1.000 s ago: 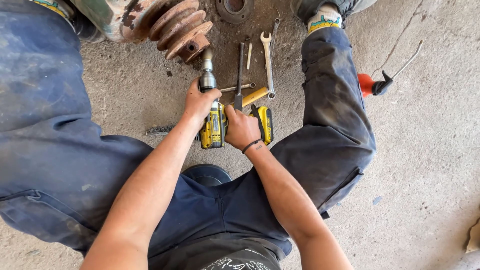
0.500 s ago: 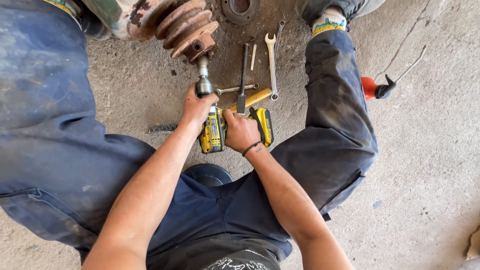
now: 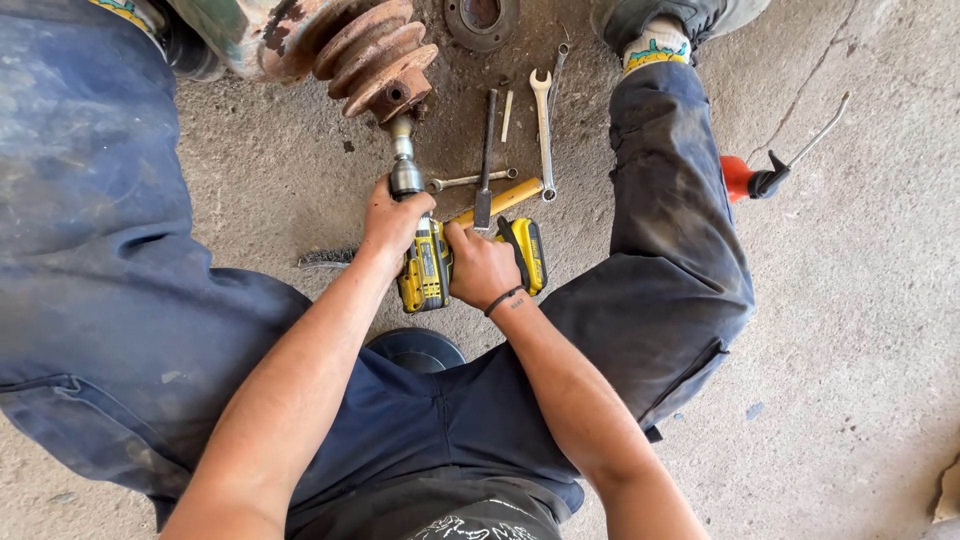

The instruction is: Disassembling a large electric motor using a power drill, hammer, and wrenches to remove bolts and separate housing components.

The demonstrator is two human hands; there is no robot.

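The driver (image 3: 425,265), a yellow and black cordless tool, lies between the person's knees, low over the concrete floor (image 3: 860,330). The left hand (image 3: 395,215) is closed around the front of its body, just behind the metal socket (image 3: 404,160). The right hand (image 3: 480,268) is closed around the grip, next to the battery (image 3: 528,255). The two hands sit close together, both clamped on the driver. The socket points up at the hub of a rusty stepped pulley (image 3: 375,55) and meets its centre bolt. On the floor just right of the socket lie a spanner (image 3: 543,120), a chisel (image 3: 486,150) and a yellow-handled tool (image 3: 505,200). A wire brush (image 3: 325,260) lies just left of the left wrist.
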